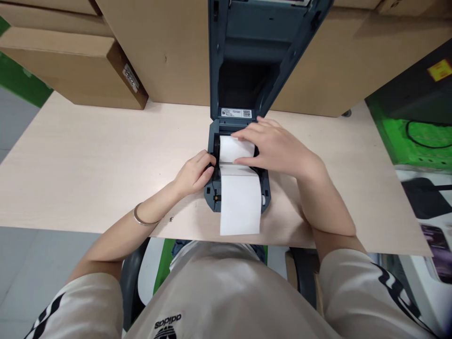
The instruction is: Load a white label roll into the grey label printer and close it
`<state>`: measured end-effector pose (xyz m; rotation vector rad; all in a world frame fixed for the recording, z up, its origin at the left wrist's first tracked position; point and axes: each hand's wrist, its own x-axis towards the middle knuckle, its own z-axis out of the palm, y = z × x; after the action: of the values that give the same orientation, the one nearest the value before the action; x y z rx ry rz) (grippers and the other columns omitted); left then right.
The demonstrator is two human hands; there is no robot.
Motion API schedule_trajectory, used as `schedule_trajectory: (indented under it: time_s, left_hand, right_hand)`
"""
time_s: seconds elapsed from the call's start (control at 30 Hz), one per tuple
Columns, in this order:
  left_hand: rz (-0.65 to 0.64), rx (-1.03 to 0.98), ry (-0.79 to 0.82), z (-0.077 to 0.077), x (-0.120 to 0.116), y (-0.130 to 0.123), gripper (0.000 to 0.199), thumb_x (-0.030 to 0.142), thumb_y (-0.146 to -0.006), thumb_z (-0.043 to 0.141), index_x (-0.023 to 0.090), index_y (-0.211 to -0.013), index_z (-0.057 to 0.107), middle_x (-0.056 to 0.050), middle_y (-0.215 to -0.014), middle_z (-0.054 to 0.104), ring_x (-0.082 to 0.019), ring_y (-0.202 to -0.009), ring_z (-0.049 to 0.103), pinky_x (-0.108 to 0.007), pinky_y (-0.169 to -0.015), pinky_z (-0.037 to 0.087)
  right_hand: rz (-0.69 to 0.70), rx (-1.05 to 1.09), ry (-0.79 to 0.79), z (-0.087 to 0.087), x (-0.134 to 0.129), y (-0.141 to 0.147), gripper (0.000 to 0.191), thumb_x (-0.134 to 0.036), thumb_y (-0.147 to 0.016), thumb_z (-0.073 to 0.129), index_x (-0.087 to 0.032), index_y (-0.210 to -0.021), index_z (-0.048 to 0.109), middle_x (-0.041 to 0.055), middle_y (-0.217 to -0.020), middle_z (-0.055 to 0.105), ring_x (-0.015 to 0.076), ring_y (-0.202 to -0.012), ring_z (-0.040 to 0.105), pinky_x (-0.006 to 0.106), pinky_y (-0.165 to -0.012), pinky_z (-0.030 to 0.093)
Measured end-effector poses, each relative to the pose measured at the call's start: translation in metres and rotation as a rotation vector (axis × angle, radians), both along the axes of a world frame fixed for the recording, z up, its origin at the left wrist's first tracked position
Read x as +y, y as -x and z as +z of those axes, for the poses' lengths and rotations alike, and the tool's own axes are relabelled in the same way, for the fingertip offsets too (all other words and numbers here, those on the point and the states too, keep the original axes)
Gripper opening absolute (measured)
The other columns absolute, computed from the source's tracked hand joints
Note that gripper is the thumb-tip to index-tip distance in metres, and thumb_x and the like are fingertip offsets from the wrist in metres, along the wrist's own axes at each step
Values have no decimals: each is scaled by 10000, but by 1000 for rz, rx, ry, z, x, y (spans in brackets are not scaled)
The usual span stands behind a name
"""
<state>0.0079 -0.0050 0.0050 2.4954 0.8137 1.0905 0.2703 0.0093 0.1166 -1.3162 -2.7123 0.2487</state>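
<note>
White paper roll (228, 149) seated in open blue-grey plastic printer base (213, 203), between the hands.
Roll axis laid crosswise; loose white strip (240, 205) drawn toward the near bench (88, 155) edge. Roll touched by nearer right hand (277, 147), thumb and fingers spread, unclenched. Left hand (194, 174) curled at left rim; firmness of grasp cannot be told. Far side blocked by raised lid (256, 47), backed by brown cardboard (169, 56).

Pale table (106, 160) with printer (229, 121), cardboard boxes (70, 75)

The paper roll (236, 149) lies inside the opened printer (213, 141).
</note>
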Motion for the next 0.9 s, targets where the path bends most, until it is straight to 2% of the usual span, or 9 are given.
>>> schedule_trajectory:
  time_s: [0.1, 0.17, 0.3, 0.37, 0.47, 0.57, 0.67, 0.8, 0.9]
  left_hand:
    - [-2, -8, 0, 0, 0, 0, 398, 468, -1150, 291, 216, -1041, 580, -54, -908, 624, -208, -801, 618, -351, -702, 504]
    - [0, -3, 3, -1, 0, -1, 405, 475, -1150, 286, 219, -1028, 574, -49, -891, 611, -207, -792, 610, -352, -695, 501]
    - [-7, -11, -6, 0, 0, -1, 395, 469, -1152, 293, 220, -1016, 568, -42, -874, 599, -201, -785, 601, -348, -691, 496]
    - [-7, -11, -3, 0, 0, -1, 399, 471, -1151, 290, 220, -1015, 569, -44, -876, 603, -201, -787, 601, -350, -692, 496]
    - [-2, 0, 7, 0, 0, -1, 417, 485, -1150, 279, 222, -1009, 571, -48, -877, 611, -205, -791, 605, -353, -692, 496]
    - [-5, -3, 17, 0, 0, 0, 411, 480, -1149, 289, 218, -1016, 576, -56, -890, 626, -208, -803, 611, -356, -697, 498]
    - [-3, 1, 32, 1, 0, 0, 411, 485, -1146, 293, 218, -1023, 581, -63, -901, 636, -212, -805, 610, -364, -699, 498]
    - [-8, -9, 0, 1, 0, -1, 383, 459, -1150, 301, 219, -1022, 570, -50, -886, 615, -203, -794, 603, -352, -693, 494]
    - [-15, -22, -23, 2, 0, -1, 362, 440, -1152, 308, 220, -1017, 563, -42, -879, 603, -197, -790, 602, -344, -683, 488]
  right_hand:
    - [-10, -153, 105, 22, -34, 11, 394, -380, -1051, 626, -138, -1335, 752, 132, -1261, 789, 354, -1184, 732, 527, -1095, 551]
    - [10, -299, 182, 28, -57, 23, 413, -374, -1085, 572, -120, -1360, 745, 151, -1266, 790, 359, -1180, 745, 512, -1055, 586]
    - [28, -423, 169, 13, -92, 43, 672, -437, -1072, 608, 16, -1565, 555, 290, -1566, 572, 398, -1430, 623, 478, -1113, 595]
    - [39, -401, 84, -1, -103, 44, 737, -482, -1059, 624, 48, -1565, 540, 326, -1587, 517, 414, -1467, 587, 477, -1140, 586]
    - [58, -327, -48, -16, -115, 38, 730, -530, -1031, 657, 25, -1504, 623, 324, -1545, 558, 438, -1417, 624, 481, -1096, 618]
    - [70, -258, -166, -24, -124, 32, 685, -506, -1015, 687, 10, -1465, 668, 307, -1511, 607, 456, -1374, 653, 468, -1048, 644]
    - [66, -202, -245, -25, -128, 31, 676, -517, -999, 709, -5, -1439, 693, 288, -1462, 664, 446, -1321, 693, 464, -1015, 652]
    - [-3, -130, -323, -24, -123, 35, 801, -677, -954, 704, -71, -1478, 680, 193, -1169, 784, 374, -1094, 753, 573, -1099, 580]
    - [-8, -140, -332, -23, -120, 40, 832, -733, -962, 644, -45, -1425, 712, 179, -1113, 771, 355, -1041, 733, 518, -1047, 599]
